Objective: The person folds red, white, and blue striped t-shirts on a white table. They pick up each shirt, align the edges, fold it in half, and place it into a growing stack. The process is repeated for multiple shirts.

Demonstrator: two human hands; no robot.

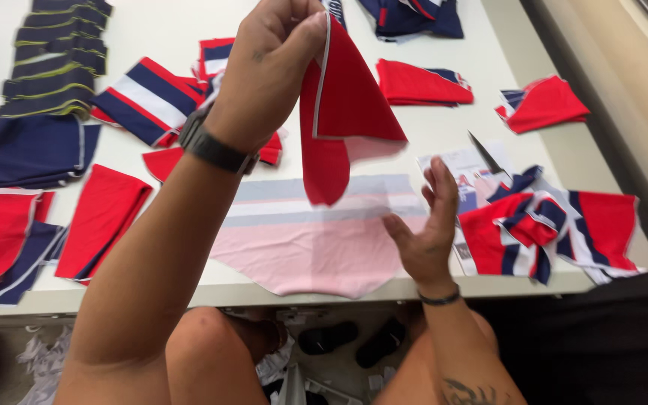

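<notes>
My left hand (271, 64) is raised above the white table (444, 127) and pinches the top corner of a red fabric piece (343, 112) with a white edge, which hangs down folded. Below it lies a pale pink fabric panel (316, 240) with grey and white stripes, inside up, at the table's front edge. My right hand (427, 225) hovers open over the panel's right end, fingers spread, holding nothing. A dark watch sits on my left wrist and a dark band on my right wrist.
Red, navy and striped fabric pieces lie all around: a navy stack (54, 60) at the far left, red pieces (103, 221) at the left, a bundle (545, 229) at the right. Scissors (487, 156) rest on papers. Sandals (354, 341) lie on the floor under the table.
</notes>
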